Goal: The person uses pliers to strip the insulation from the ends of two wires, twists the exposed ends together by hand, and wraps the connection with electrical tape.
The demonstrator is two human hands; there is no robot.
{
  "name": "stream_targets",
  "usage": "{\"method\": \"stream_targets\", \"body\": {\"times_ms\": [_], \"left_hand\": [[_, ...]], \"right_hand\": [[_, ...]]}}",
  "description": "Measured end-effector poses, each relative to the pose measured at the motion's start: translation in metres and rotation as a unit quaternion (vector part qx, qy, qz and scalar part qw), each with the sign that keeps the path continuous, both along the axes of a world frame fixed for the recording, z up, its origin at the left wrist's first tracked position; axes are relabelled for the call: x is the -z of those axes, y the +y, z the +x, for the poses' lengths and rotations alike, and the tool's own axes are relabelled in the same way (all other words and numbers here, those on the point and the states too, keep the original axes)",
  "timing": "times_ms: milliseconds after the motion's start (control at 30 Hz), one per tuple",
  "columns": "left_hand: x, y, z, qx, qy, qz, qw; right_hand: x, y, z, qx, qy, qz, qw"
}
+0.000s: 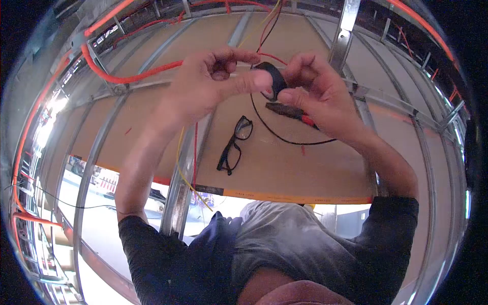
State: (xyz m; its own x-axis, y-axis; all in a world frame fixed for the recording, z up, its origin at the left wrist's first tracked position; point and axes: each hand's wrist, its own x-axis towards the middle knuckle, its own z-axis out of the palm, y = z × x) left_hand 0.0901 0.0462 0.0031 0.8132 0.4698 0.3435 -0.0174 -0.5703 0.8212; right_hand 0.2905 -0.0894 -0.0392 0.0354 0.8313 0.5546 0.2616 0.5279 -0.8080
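Note:
A roll of black electrical tape [277, 80] is held up in front of me, tilted, with its core partly showing. My left hand [223, 81] grips it from the left, thumb across its near face and index finger at its upper edge. At its right side, the thumb and bent fingers of my right hand [323, 91] pinch at the tape's edge. Just below, pliers [287, 111] with dark jaws and a bit of red on the handle overlap my right hand, which hides their far end. Black-framed glasses [235, 145] lie lower, on the brown board.
The brown board [300, 170] spans metal studs [178, 203]. A black cable [269, 131] loops below the hands. Red and yellow wires [181, 152] run down at the left, and thick orange conduit [127, 80] curves across the upper left.

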Motion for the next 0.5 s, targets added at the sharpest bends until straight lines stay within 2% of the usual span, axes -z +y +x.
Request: {"method": "stream_targets", "body": {"times_ms": [33, 67, 100, 133, 167, 233, 300, 433, 467, 500], "left_hand": [[0.003, 0.000, 0.003, -0.021, 0.027, 0.018, 0.999], [0.006, 0.000, 0.006, -0.019, 0.025, 0.022, 0.999], [0.011, 0.001, 0.009, 0.007, -0.022, 0.000, 1.000], [0.015, 0.001, 0.010, 0.032, -0.069, -0.024, 0.997], [0.016, 0.001, 0.009, 0.034, -0.069, -0.022, 0.997], [0.018, 0.001, 0.007, -0.016, -0.075, 0.070, 0.995], [0.016, -0.008, 0.002, -0.042, -0.074, 0.092, 0.992], [0.024, -0.010, 0.001, -0.090, -0.084, 0.169, 0.978], [0.026, -0.011, 0.002, -0.087, -0.084, 0.170, 0.978], [0.027, -0.013, 0.003, -0.067, -0.087, 0.104, 0.989]], "right_hand": [[0.001, 0.001, 0.000, 0.002, -0.002, 0.004, 1.000], [0.000, 0.001, 0.001, 0.014, -0.053, 0.035, 0.998], [0.000, 0.002, 0.000, 0.027, -0.103, 0.066, 0.992], [0.001, 0.002, -0.002, 0.029, -0.103, 0.067, 0.992], [0.001, 0.001, -0.004, 0.032, -0.099, 0.059, 0.993], [0.000, 0.000, -0.009, 0.037, -0.096, 0.052, 0.993], [-0.003, -0.003, -0.015, 0.057, -0.108, 0.042, 0.992], [0.003, 0.003, -0.017, 0.045, -0.055, 0.054, 0.996], [0.002, 0.001, -0.018, 0.037, -0.031, 0.025, 0.999], [0.001, 0.000, -0.018, 0.030, -0.007, -0.002, 1.000]]}}
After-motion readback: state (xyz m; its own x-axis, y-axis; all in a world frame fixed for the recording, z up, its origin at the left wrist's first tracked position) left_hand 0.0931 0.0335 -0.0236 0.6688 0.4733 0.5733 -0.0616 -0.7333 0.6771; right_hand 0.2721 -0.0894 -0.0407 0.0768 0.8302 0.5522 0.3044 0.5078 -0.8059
